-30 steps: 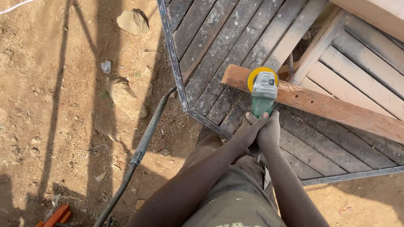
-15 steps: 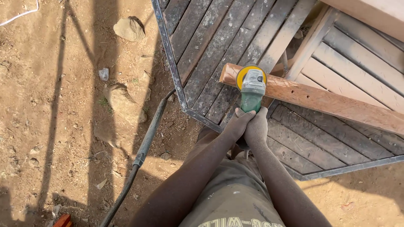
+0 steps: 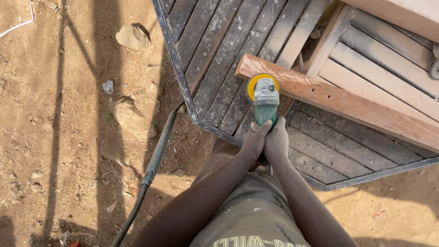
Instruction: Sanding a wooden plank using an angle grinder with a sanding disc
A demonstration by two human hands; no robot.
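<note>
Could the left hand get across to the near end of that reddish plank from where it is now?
Probably yes. The left hand grips the green grinder beside the right hand, and the plank end lies just beyond, nothing between; it must let go first.

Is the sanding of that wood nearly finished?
Can't tell what's done. Both hands, left hand and right hand, grip the green grinder, its yellow disc on the reddish beam near its end. The long stretch to the right lies beyond the disc.
</note>
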